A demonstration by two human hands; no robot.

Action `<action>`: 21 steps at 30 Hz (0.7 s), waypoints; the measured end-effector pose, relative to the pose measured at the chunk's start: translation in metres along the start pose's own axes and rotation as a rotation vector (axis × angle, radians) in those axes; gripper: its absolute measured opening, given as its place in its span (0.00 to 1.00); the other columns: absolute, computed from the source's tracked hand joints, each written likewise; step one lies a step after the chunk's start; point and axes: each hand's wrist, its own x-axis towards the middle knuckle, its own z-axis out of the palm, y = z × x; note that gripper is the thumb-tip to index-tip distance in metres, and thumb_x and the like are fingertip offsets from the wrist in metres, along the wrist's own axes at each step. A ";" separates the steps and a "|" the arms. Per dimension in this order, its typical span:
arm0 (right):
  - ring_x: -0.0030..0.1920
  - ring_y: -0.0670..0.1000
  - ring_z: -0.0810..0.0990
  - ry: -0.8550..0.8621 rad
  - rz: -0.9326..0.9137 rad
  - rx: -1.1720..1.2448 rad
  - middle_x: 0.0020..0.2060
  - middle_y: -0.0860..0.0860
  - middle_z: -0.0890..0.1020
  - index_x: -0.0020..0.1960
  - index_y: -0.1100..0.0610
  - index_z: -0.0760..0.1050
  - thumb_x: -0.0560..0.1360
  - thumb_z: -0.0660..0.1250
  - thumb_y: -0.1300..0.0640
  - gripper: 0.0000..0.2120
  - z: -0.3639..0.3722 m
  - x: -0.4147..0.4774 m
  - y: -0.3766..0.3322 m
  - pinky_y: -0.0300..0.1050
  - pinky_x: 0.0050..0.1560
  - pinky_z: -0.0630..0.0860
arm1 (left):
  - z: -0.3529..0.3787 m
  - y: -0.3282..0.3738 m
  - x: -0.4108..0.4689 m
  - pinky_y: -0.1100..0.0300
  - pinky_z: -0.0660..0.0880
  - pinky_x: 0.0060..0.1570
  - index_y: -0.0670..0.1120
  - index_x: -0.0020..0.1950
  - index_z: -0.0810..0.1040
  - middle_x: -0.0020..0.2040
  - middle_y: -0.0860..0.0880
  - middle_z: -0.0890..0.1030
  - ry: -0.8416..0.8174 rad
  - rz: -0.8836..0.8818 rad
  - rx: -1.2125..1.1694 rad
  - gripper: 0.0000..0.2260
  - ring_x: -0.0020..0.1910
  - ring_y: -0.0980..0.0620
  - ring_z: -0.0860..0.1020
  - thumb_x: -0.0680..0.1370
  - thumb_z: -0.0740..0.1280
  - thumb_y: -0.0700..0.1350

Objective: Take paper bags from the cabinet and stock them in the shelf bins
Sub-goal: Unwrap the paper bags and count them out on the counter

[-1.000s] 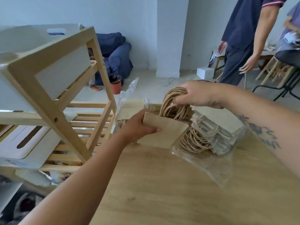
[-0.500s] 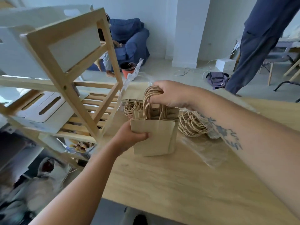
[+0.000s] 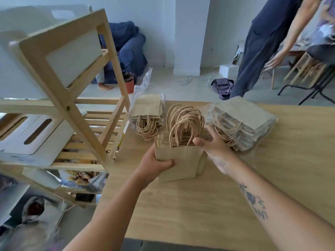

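I hold a bundle of small brown paper bags [image 3: 178,161] with twisted rope handles upright over the wooden table [image 3: 208,205]. My left hand [image 3: 154,163] grips the bundle's left side. My right hand [image 3: 211,144] holds its upper right edge, just under the handles. Behind it lie two more stacks of paper bags, one stack of paper bags [image 3: 147,115] in clear plastic at the left and a thicker wrapped stack [image 3: 243,120] at the right. The wooden shelf [image 3: 61,84] with white bins [image 3: 36,136] stands to the left of the table.
A standing person [image 3: 264,42] in dark clothes reaches right beyond the table. Another person sits against the far wall in blue [image 3: 126,51]. A purple pouch [image 3: 223,86], a white box [image 3: 229,70], cables and chairs are on the floor behind. Clutter lies under the shelf.
My right hand let go of the rope handles and moved down to the bundle's upper right edge. The bundle came nearer to me and stands upright. The camera view tilted lower.
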 end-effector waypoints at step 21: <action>0.54 0.50 0.82 0.236 0.265 0.173 0.55 0.50 0.83 0.59 0.49 0.72 0.65 0.77 0.43 0.27 0.088 -0.010 0.080 0.51 0.57 0.79 | -0.054 -0.012 -0.003 0.55 0.76 0.58 0.55 0.71 0.61 0.60 0.54 0.76 -0.022 -0.068 0.277 0.44 0.59 0.53 0.76 0.63 0.83 0.50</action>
